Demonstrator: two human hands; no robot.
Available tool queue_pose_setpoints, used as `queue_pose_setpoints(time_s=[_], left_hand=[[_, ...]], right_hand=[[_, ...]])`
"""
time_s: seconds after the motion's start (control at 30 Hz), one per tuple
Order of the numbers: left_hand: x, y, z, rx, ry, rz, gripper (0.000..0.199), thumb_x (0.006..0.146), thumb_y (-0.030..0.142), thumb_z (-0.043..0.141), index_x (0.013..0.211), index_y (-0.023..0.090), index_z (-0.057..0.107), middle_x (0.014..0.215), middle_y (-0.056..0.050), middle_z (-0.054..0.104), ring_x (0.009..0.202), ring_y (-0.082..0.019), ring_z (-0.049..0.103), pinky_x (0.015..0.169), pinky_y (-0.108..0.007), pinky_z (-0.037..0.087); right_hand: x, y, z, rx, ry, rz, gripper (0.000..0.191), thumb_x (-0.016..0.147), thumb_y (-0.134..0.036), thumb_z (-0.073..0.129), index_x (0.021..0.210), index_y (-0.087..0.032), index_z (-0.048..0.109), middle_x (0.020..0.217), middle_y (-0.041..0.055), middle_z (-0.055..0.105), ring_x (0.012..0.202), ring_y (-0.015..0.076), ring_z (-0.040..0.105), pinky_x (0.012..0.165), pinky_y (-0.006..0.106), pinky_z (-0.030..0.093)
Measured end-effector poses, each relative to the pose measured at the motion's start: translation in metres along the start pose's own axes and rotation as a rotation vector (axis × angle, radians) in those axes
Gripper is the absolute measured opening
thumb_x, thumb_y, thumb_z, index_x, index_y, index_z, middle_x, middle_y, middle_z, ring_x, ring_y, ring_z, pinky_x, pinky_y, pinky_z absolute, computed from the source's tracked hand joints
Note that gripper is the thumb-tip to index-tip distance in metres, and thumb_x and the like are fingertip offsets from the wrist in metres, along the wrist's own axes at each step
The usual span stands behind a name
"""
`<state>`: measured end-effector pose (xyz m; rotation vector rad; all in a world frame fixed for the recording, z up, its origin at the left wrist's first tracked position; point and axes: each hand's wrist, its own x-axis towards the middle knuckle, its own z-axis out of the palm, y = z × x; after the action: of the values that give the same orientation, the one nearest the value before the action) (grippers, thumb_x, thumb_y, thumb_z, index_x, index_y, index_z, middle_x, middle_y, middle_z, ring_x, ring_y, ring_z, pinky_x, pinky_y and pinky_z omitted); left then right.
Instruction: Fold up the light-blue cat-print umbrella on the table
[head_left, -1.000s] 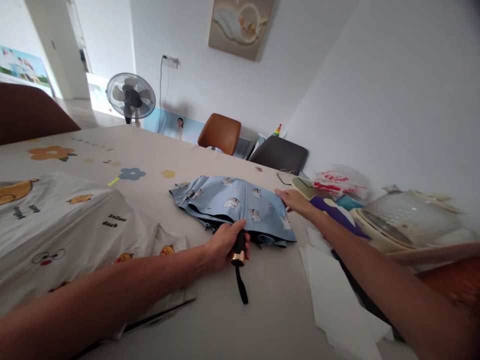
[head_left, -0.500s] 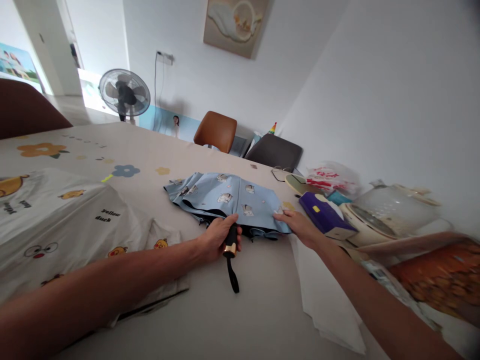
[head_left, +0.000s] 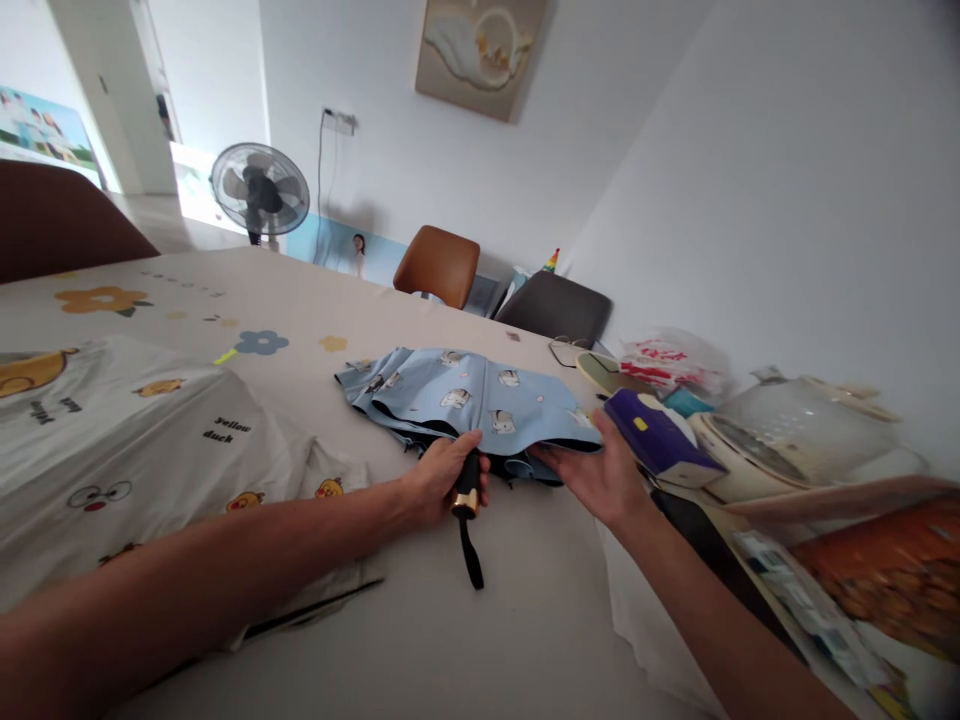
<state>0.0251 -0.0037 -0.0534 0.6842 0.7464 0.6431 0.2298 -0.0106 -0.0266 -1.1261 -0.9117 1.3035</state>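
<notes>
A folding umbrella (head_left: pixel 469 400), light blue with printed cartoon animals, lies collapsed on the table with its canopy loose and puffed out. My left hand (head_left: pixel 442 480) is closed around its black handle (head_left: pixel 468 478), which has a gold band and a black wrist strap (head_left: pixel 471 555) hanging toward me. At the canopy's right edge is my right hand (head_left: pixel 600 470). Its fingers reach under the fabric and its thumb stays on the upper side, holding the fold; the fingertips are partly hidden by the cloth.
A white yellow-duck print cloth (head_left: pixel 187 470) is spread at the left. On the right stand a purple tissue box (head_left: pixel 660 435), eyeglasses (head_left: pixel 566 350), a plastic bag (head_left: pixel 675 360), a clear-lidded pot (head_left: pixel 795 430) and an orange packet (head_left: pixel 892 560). Chairs (head_left: pixel 437 265) and a fan (head_left: pixel 260 190) stand beyond.
My right hand has gone from pinching the canopy's edge to having its fingers underneath, and that edge is now lifted. The left hand keeps its hold on the handle. The view shifts slightly.
</notes>
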Motion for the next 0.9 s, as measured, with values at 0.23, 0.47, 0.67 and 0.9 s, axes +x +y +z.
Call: queue_pose_setpoints(time_s=[0.23, 0.47, 0.67, 0.9], left_hand=[[-0.002, 0.002, 0.001, 0.007, 0.013, -0.01, 0.037, 0.083, 0.044, 0.041, 0.061, 0.014, 0.048, 0.048, 0.001, 0.048, 0.036, -0.011, 0.049, 0.034, -0.021, 0.035], [0.004, -0.004, -0.002, -0.044, -0.021, 0.016, 0.036, 0.081, 0.043, 0.044, 0.061, 0.014, 0.048, 0.049, 0.001, 0.049, 0.037, -0.009, 0.048, 0.038, -0.022, 0.039], [0.003, -0.002, -0.001, -0.022, -0.016, -0.015, 0.037, 0.082, 0.045, 0.043, 0.062, 0.014, 0.048, 0.048, 0.0, 0.048, 0.037, -0.011, 0.049, 0.034, -0.021, 0.035], [0.003, -0.002, -0.001, -0.03, -0.011, 0.026, 0.036, 0.082, 0.043, 0.043, 0.062, 0.014, 0.048, 0.049, 0.001, 0.047, 0.038, -0.009, 0.046, 0.038, -0.022, 0.041]], right_hand=[[-0.003, 0.031, 0.014, 0.007, 0.11, -0.173, 0.046, 0.072, -0.033, 0.062, 0.116, -0.028, 0.05, 0.115, 0.0003, 0.06, 0.098, 0.0208, 0.058, 0.077, 0.033, 0.049], [0.004, 0.03, 0.024, 0.047, 0.101, 0.081, 0.032, 0.075, -0.04, 0.057, 0.102, -0.023, 0.059, 0.097, 0.0026, 0.067, 0.067, 0.018, 0.063, 0.043, 0.026, 0.047], [0.008, 0.025, 0.028, 0.099, 0.26, 0.168, 0.021, 0.07, -0.022, 0.062, 0.091, -0.022, 0.061, 0.085, -0.0003, 0.067, 0.061, 0.0146, 0.061, 0.045, 0.025, 0.05], [0.018, 0.019, 0.03, -0.039, 0.392, -0.191, 0.029, 0.068, -0.026, 0.063, 0.097, -0.026, 0.059, 0.09, -0.0023, 0.066, 0.079, 0.0155, 0.063, 0.054, 0.023, 0.053]])
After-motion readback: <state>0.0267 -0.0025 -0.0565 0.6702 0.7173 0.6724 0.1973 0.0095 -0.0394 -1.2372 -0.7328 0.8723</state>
